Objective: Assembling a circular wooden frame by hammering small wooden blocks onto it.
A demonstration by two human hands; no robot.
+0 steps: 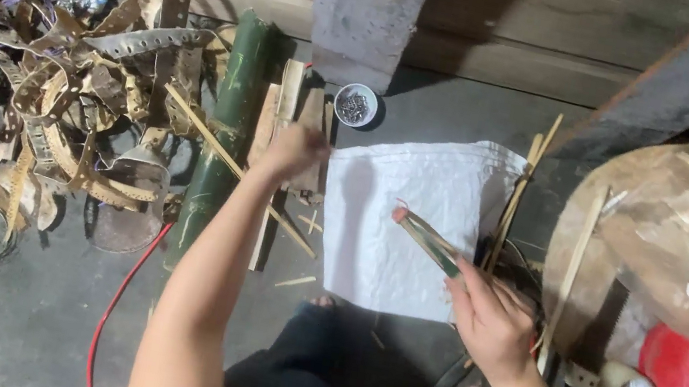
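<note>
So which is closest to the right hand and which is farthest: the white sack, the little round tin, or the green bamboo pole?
From the right hand:
1. White sack, just left of it.
2. Little round tin, beyond the sack, by the post.
3. Green bamboo pole, farthest left.

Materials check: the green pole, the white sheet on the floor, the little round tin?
Green pole: likely raw bamboo, glossy green skin with scuffs. White sheet: looks like woven plastic sacking, creased and matte. Round tin: apparently metal, shiny rim, holding small glinting pieces.
</note>
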